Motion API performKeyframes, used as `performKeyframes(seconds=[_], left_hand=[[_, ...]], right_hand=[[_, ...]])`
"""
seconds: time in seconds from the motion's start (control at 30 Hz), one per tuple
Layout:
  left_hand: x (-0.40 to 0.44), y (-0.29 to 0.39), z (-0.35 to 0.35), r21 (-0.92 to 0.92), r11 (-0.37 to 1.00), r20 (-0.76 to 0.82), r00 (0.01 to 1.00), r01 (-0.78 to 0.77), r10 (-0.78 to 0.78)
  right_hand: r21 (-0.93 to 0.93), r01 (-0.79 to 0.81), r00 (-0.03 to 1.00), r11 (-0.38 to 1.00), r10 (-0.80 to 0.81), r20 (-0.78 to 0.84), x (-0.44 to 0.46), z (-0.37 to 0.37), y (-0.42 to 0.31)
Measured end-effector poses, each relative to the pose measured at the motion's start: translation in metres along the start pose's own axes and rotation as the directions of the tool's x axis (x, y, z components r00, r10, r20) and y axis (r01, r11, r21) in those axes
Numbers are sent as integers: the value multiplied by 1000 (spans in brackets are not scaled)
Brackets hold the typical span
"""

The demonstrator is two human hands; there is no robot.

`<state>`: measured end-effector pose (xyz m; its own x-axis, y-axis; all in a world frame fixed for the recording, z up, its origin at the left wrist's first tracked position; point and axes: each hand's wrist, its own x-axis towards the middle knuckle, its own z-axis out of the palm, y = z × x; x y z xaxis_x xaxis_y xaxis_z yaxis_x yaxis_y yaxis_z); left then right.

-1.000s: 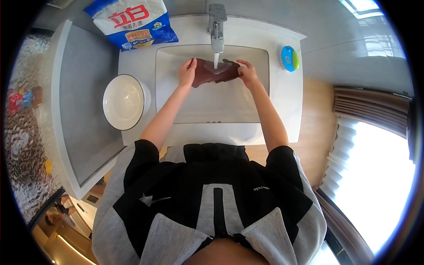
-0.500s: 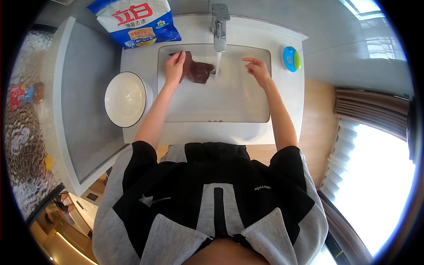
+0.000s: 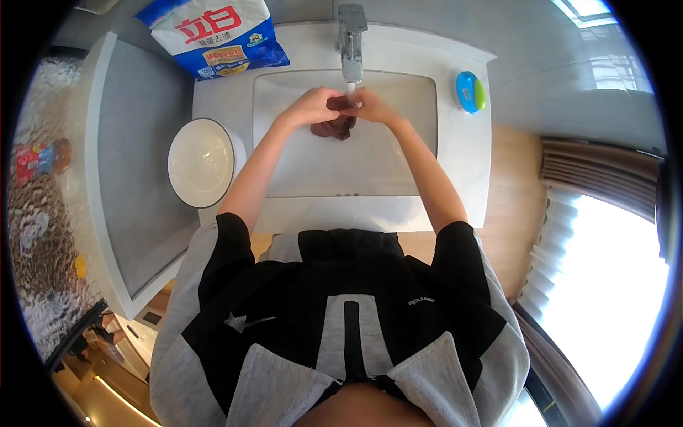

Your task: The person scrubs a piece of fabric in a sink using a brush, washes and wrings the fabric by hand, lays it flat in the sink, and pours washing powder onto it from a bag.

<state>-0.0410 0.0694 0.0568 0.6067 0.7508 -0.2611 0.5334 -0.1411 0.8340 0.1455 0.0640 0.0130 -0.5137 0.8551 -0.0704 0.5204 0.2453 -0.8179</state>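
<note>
A dark reddish-brown cloth [image 3: 334,128], bunched up, hangs between my hands over the white sink basin [image 3: 345,171]. My left hand [image 3: 313,107] is closed on its left side. From the right, my right hand [image 3: 370,107] pinches the cloth near the running water. The chrome faucet [image 3: 352,43] stands just above both hands, and its stream falls at my right fingers. The lower part of the cloth dangles below the fingers.
A white bowl with a dark rim [image 3: 201,163] sits on the counter left of the sink. Behind it stands a blue and white detergent bag [image 3: 220,39]. A blue and green brush [image 3: 469,92] lies on the counter at the right.
The cloth was spread between both hands, then hung from my left hand while my right was off it. Now both hands have come together under the faucet, with the cloth bunched.
</note>
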Motion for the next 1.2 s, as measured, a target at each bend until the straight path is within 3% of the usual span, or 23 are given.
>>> performKeyframes(seconds=[0.1, 0.2, 0.23, 0.33, 0.4, 0.43, 0.5, 0.6, 0.63, 0.73, 0.77, 0.93, 1.03, 1.2], left_hand=[[-4, 4, -2, 213, 973, -56, 995, 91, -81], [-9, 0, -5, 388, 896, -38, 975, 216, -218], [-10, -3, -7, 446, 859, -21, 963, 250, -269], [-5, -32, -7, 114, 957, 43, 961, 268, -274], [-2, -40, -7, 37, 984, 11, 985, 173, -173], [2, -39, -6, -1, 993, -10, 993, 118, -118], [9, -35, -3, -247, 955, 85, 986, 161, -144], [16, -25, 0, -430, 852, 248, 947, 298, -206], [17, -22, 0, -457, 816, 304, 925, 353, -230], [35, -30, 9, -550, 788, 232, 957, 276, -173], [43, -34, 10, -526, 777, 245, 937, 345, -249], [71, -47, 12, -427, 808, 236, 912, 407, -335], [68, -35, 3, -311, 909, 202, 954, 278, -223], [64, -26, -2, 20, 992, 279, 952, 123, -124]], right_hand=[[-62, 19, 999, 998, -18, 26, -4, -17, 10], [373, -117, 993, 920, 116, 26, -12, -30, 2], [350, -136, 990, 927, 139, 16, -14, -36, -2], [475, -213, 972, 854, 232, 19, -26, -55, -20], [499, -262, 958, 826, 284, 32, -33, -63, -21], [527, -265, 954, 808, 299, 21, -36, -68, -18], [538, -263, 949, 801, 316, -7, -42, -78, -12], [388, -337, 931, 858, 366, -2, -50, -89, -6], [199, -331, 937, 922, 346, -46, -51, -91, 0], [-222, -267, 957, 938, 231, -173, -53, -93, 19], [-268, -286, 953, 920, 243, -182, -55, -95, 24], [-426, -280, 955, 860, 206, -213, -65, -98, 55], [-251, -420, 906, 872, 390, -164, -72, -104, 49], [229, -375, 909, 898, 405, -100, -82, -114, 39]])
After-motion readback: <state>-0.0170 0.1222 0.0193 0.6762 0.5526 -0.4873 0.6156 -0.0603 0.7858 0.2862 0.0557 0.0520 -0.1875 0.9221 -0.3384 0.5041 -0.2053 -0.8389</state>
